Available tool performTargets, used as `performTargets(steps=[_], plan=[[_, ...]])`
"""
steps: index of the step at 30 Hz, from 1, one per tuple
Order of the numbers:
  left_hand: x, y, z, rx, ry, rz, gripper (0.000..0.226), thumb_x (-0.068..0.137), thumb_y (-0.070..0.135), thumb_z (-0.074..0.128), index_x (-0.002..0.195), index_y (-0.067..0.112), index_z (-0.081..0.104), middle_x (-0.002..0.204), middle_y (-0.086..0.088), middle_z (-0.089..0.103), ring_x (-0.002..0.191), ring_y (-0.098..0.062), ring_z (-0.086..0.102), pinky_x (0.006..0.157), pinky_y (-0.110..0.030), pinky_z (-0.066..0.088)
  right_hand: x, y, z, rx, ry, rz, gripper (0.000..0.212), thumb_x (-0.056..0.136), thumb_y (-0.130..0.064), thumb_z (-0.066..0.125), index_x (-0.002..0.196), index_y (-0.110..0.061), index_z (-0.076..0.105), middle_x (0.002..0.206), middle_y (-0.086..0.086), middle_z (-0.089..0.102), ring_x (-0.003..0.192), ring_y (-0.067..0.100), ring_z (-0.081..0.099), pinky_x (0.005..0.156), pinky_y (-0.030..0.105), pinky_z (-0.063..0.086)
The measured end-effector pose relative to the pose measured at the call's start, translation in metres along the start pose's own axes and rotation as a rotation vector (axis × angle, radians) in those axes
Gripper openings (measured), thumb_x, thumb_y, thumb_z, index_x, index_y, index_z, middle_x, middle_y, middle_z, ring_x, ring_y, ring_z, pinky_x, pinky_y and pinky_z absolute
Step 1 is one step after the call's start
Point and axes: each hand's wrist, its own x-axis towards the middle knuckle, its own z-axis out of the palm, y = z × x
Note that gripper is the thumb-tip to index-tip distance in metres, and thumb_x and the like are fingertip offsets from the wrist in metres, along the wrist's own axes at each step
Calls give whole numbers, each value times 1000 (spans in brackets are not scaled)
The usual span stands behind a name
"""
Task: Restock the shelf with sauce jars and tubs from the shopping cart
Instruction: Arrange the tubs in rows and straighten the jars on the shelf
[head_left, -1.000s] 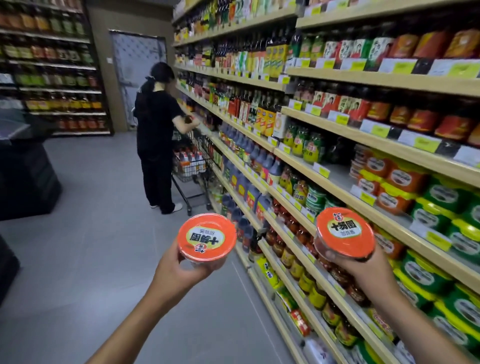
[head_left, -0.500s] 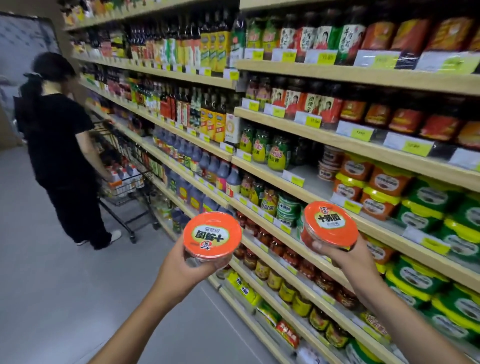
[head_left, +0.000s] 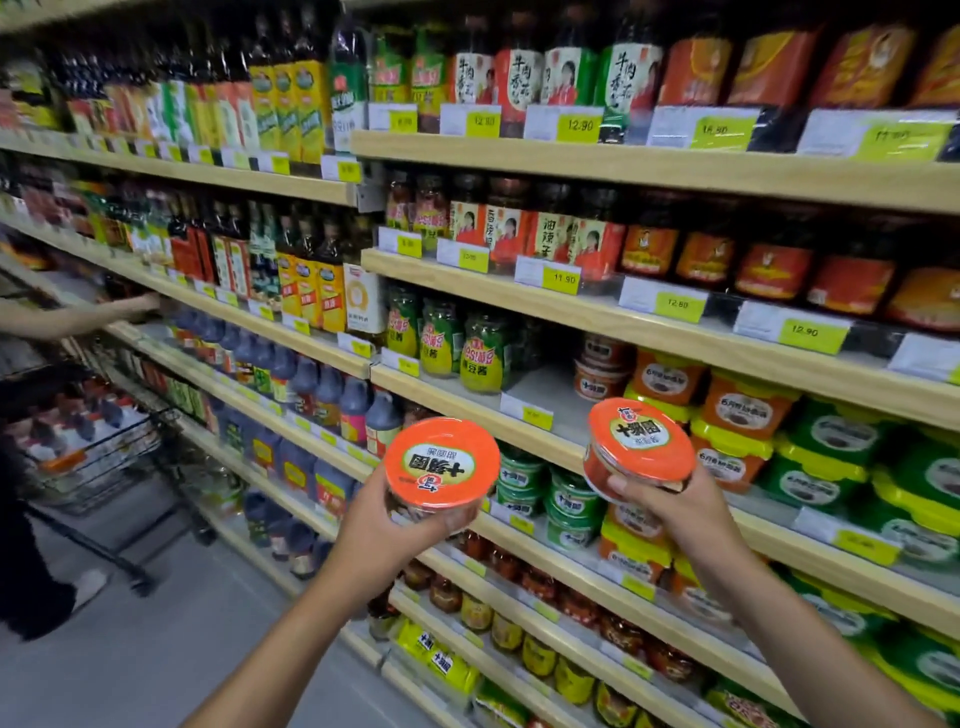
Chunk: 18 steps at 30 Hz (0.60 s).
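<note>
Mid-restock: left grip clasps left tub, right grip clasps right tub; neither shelved, shelf gap just beyond right grip.

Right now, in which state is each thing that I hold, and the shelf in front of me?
left tub, lid closed, held in the left hand, label upside down to the camera.
right tub, lid closed, tilted, held in the right hand.
shelf space, bare beside stacked orange tubs.
shopping cart, holds goods.
</note>
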Motion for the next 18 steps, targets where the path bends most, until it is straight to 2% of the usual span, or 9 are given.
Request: performTargets(steps=[2,5,9,12,14,16,18], plan=[[22,-4,5,-7,-45,-1,83,50,66,90,122,42,57,113,23,70,104,1,66,86,-25,52,8,-2,2,-18,21,2,83,53,-38,92,128,-28,57,114,-8,71,104,14,66,78,29,53],[56,-12,14,-20,-101,13,81,48,64,88,119,41,57,109,28,68,101,5,65,81,-20,50,19,-5,6,-60,85,15,89,48,-42,93,129,-28,57,115,-8,71,105,15,66,87,35,54],[100,-28,19,-30,-181,16,97,46,75,89,128,33,59,118,13,71,111,-10,66,95,-42,54,30,-4,17,-90,177,42,91,47,-42,96,127,-27,57,114,-9,70,105,13,65,88,35,52],[132,-37,19,-44,-246,34,98,42,78,86,126,36,58,120,13,68,112,-11,64,95,-41,53,38,-3,31,-127,249,52,98,39,-51,99,125,-26,60,113,-8,71,104,13,66,84,33,54],[154,-43,15,-37,-311,50,92,45,73,85,126,38,57,120,15,67,111,-9,63,92,-37,52,44,-2,44,-147,304,60,86,44,-45,95,121,-26,63,110,-9,73,102,12,67,81,30,53],[169,-47,13,-46,-359,63,89,48,70,83,126,39,56,119,16,67,111,-7,63,90,-34,51,47,-1,54,-148,333,66,75,48,-40,93,117,-26,65,107,-10,74,100,10,69,84,30,54],[188,-53,5,-73,-410,68,89,45,72,86,123,40,57,116,16,70,110,-8,65,91,-35,53,53,-1,69,-150,386,76,63,56,-31,93,113,-27,66,106,-10,75,99,8,69,83,28,55]])
